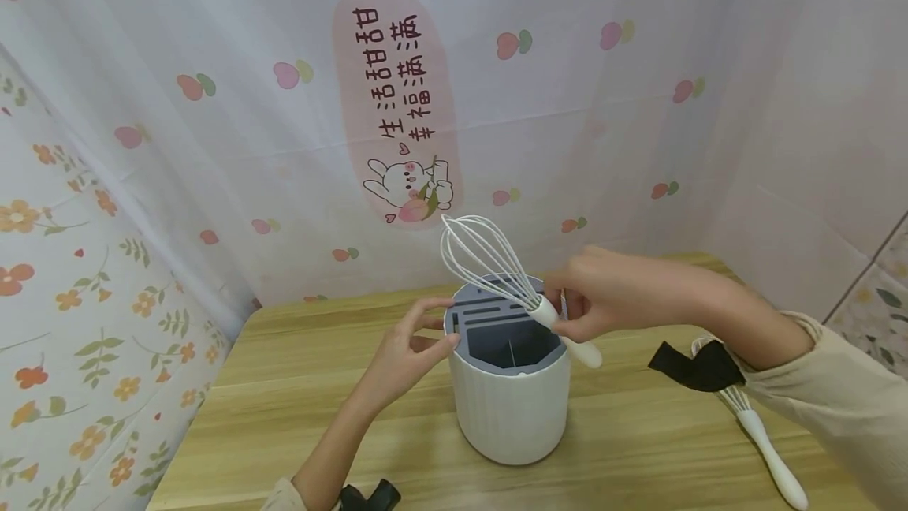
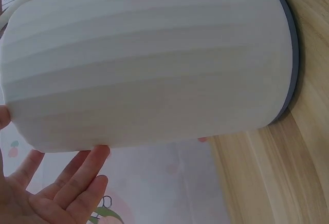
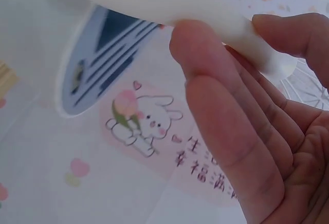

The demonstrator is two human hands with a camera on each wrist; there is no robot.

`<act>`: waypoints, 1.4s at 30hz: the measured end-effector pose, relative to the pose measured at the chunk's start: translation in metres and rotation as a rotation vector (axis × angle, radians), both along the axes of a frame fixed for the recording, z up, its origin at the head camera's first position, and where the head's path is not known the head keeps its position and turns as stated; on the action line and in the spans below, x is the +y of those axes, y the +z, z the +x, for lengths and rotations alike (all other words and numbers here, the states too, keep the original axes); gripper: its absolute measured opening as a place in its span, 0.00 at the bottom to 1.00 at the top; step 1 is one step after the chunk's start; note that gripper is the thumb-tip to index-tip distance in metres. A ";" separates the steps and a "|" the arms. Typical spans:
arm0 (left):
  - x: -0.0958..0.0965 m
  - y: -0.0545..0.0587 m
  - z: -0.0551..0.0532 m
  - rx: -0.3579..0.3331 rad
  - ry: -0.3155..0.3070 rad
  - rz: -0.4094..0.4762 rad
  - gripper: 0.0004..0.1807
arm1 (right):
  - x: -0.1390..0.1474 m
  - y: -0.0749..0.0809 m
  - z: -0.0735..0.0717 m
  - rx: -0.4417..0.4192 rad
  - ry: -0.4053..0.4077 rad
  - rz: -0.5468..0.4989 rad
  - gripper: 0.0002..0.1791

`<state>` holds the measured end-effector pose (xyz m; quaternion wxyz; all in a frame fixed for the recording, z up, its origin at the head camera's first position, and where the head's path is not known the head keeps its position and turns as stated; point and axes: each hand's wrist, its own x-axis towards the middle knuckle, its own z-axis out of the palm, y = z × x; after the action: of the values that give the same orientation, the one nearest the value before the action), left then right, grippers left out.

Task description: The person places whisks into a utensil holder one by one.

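My right hand (image 1: 603, 298) pinches the white handle of a balloon whisk (image 1: 543, 312) between thumb and fingers. The whisk slants above the utensil holder (image 1: 511, 416), its wire head at the upper left and its handle end at the lower right. In the right wrist view, the whisk handle (image 3: 205, 21) crosses the thumb and fingers. The holder is white and ribbed, with a grey slotted top and a divided opening. My left hand (image 1: 404, 357) rests on the holder's left rim; the left wrist view shows its extended fingertips touching the white wall (image 2: 154, 80).
A second white whisk (image 1: 769, 452) lies on the wooden table (image 1: 340, 385) at the right, partly hidden by the right wrist's black strap (image 1: 698, 367). Behind the table hangs a printed curtain (image 1: 603, 117), with floral fabric (image 1: 78, 322) at the left.
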<state>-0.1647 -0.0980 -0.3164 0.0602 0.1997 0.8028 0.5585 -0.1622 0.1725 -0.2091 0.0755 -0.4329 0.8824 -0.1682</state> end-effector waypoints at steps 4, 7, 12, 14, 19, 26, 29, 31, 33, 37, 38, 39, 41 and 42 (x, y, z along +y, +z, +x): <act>-0.001 -0.001 0.000 0.000 0.007 0.000 0.24 | -0.016 0.005 -0.007 -0.008 0.015 0.025 0.04; -0.002 -0.001 0.000 0.006 0.008 0.000 0.24 | -0.026 0.006 -0.013 -0.004 0.024 0.037 0.04; -0.001 -0.001 0.000 0.012 0.001 -0.001 0.24 | -0.042 0.006 -0.021 -0.035 0.036 0.060 0.04; -0.001 -0.002 0.000 0.013 0.000 0.001 0.24 | -0.049 0.006 -0.023 -0.044 0.045 0.072 0.04; -0.003 -0.015 -0.009 0.041 -0.007 0.011 0.24 | -0.064 0.005 -0.031 -0.057 0.086 0.088 0.04; -0.007 -0.031 -0.020 0.079 -0.016 0.017 0.25 | -0.077 -0.003 -0.044 -0.107 0.159 0.090 0.03; -0.007 -0.032 -0.021 0.085 -0.020 0.016 0.26 | -0.081 -0.007 -0.048 -0.144 0.174 0.096 0.02; -0.007 -0.032 -0.021 0.086 -0.016 0.011 0.26 | -0.083 -0.009 -0.050 -0.161 0.177 0.107 0.02; -0.007 -0.032 -0.021 0.085 -0.013 0.012 0.25 | -0.085 -0.010 -0.052 -0.181 0.175 0.125 0.02; -0.008 -0.033 -0.020 0.068 -0.006 0.014 0.22 | -0.088 -0.012 -0.053 -0.209 0.172 0.151 0.02; -0.008 -0.033 -0.020 0.065 -0.005 0.012 0.22 | -0.089 -0.013 -0.053 -0.214 0.175 0.151 0.02; -0.008 -0.033 -0.020 0.064 -0.007 0.013 0.22 | -0.089 -0.013 -0.053 -0.212 0.177 0.152 0.03; -0.008 -0.033 -0.020 0.060 -0.006 0.010 0.22 | -0.090 -0.014 -0.053 -0.209 0.183 0.153 0.03; -0.008 -0.033 -0.020 0.061 -0.008 0.010 0.22 | -0.090 -0.014 -0.053 -0.209 0.186 0.157 0.03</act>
<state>-0.1849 -0.1063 -0.3491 0.0370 0.2200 0.8006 0.5561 -0.2152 0.0824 -0.2232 0.2158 -0.4854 0.8363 -0.1354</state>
